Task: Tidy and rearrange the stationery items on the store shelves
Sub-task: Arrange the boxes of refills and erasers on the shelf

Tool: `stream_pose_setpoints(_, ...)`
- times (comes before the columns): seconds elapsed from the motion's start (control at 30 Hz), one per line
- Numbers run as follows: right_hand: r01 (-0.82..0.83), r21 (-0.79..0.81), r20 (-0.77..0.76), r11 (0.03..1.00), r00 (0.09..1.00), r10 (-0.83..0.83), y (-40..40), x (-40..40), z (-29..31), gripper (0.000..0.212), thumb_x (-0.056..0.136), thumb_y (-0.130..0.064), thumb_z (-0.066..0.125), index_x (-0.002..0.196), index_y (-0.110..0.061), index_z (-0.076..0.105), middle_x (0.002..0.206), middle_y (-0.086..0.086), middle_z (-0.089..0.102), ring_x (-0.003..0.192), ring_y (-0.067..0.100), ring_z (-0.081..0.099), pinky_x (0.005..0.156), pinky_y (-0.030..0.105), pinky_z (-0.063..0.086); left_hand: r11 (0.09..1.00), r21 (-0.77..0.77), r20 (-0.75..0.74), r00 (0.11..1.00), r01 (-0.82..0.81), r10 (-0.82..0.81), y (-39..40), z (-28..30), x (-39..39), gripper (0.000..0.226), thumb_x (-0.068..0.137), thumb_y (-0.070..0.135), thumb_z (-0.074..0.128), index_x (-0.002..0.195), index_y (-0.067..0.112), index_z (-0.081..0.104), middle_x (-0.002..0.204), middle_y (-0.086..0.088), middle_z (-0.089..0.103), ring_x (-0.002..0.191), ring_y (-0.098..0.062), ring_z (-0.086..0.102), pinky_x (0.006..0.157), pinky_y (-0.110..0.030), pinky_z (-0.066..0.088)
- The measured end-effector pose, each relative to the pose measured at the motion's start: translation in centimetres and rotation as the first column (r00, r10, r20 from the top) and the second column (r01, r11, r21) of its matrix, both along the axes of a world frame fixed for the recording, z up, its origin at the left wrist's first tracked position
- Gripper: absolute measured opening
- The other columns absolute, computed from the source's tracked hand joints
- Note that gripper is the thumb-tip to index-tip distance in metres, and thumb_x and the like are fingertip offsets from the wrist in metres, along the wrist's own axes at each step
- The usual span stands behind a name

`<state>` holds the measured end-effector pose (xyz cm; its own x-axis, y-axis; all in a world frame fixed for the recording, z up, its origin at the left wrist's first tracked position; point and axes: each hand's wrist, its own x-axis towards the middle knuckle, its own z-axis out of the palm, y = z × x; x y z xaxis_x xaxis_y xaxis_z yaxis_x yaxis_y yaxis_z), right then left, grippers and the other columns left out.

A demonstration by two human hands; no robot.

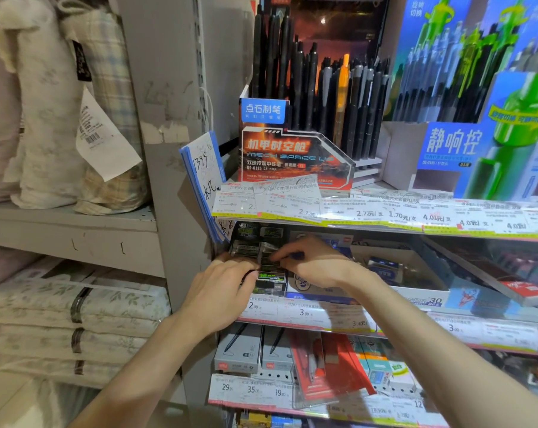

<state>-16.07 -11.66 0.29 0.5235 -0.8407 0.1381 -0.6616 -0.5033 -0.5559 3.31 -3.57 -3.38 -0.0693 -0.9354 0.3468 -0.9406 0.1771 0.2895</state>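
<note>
Both my hands reach into the left end of the middle shelf (307, 319). A stack of small black-and-green packs (255, 245) stands there in a display box. My left hand (224, 285) rests curled on the front of the stack. My right hand (311, 264) pinches one small black-and-green pack (269, 261) between thumb and fingers. What my left hand's fingers hold is hidden behind its back.
Above, a red pen display box (295, 156) holds several black pens, beside a blue-green pen display (484, 128). Price labels line the shelf edges. An open box of erasers (394, 270) sits to the right. Boxed pens (252, 350) fill the shelf below. Folded bedding (76, 310) lies left.
</note>
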Motion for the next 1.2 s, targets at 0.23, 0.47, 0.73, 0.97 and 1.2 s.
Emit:
stream_pose_setpoints(0.23, 0.193, -0.150, -0.042, 0.970, 0.979, -0.201, -0.2, -5.2, 0.8, 0.030, 0.097, -0.015, 0.050, 0.116, -0.028, 0.070, 0.120, -0.009, 0.068, 0.110, 0.014, 0.062, 0.094, 0.028, 0.049, 1.000, -0.005, 0.062, 0.998, 0.005, -0.005, 0.0, 0.4, -0.1, 0.039, 0.103, 0.041, 0.032, 0.135, 0.035, 0.053, 0.131, 0.007, 0.060, 0.119, -0.020, 0.052, 0.087, -0.037, 0.047)
stream_pose_setpoints(0.47, 0.198, -0.255, -0.271, 0.947, 0.925, -0.266, -0.1, -7.6, -0.4, 0.029, 0.096, -0.018, 0.052, 0.119, -0.021, 0.070, 0.126, -0.002, 0.066, 0.116, 0.022, 0.058, 0.098, 0.029, 0.045, 0.999, -0.042, 0.128, 0.992, 0.004, 0.002, -0.6, 0.7, -0.6, 0.038, 0.102, 0.038, 0.033, 0.126, 0.032, 0.062, 0.118, 0.005, 0.068, 0.107, -0.020, 0.062, 0.074, -0.033, 0.046)
stream_pose_setpoints(0.73, 0.191, -0.254, -0.223, 0.948, 0.942, -0.250, 0.0, -8.0, -0.3, 0.026, 0.093, -0.014, 0.057, 0.110, -0.024, 0.073, 0.118, -0.006, 0.068, 0.109, 0.018, 0.061, 0.090, 0.024, 0.044, 0.998, -0.056, 0.085, 0.996, 0.028, -0.023, -0.4, 0.6, -0.4, 0.037, 0.102, 0.039, 0.036, 0.126, 0.032, 0.063, 0.131, 0.013, 0.061, 0.114, -0.016, 0.058, 0.083, -0.034, 0.050)
stream_pose_setpoints(0.97, 0.214, -0.263, -0.137, 0.941, 0.957, -0.256, 0.1, -6.9, 0.4, 0.023, 0.094, -0.021, 0.058, 0.109, -0.030, 0.072, 0.111, -0.011, 0.070, 0.101, 0.013, 0.062, 0.086, 0.027, 0.048, 0.999, -0.030, 0.060, 0.998, 0.021, -0.019, -0.4, 0.4, -0.1, 0.036, 0.102, 0.042, 0.038, 0.128, 0.034, 0.061, 0.132, 0.012, 0.060, 0.117, -0.019, 0.056, 0.087, -0.036, 0.049)
stream_pose_setpoints(1.2, 0.108, -0.157, -0.077, 0.982, 0.990, -0.121, -0.7, -0.5, 0.8, 0.020, 0.096, -0.026, 0.058, 0.109, -0.031, 0.072, 0.114, -0.010, 0.069, 0.103, 0.011, 0.062, 0.088, 0.025, 0.049, 1.000, -0.018, 0.048, 0.999, 0.010, -0.009, -0.7, 0.3, 0.0, 0.036, 0.101, 0.044, 0.038, 0.128, 0.035, 0.061, 0.128, 0.009, 0.063, 0.114, -0.022, 0.058, 0.087, -0.039, 0.051)
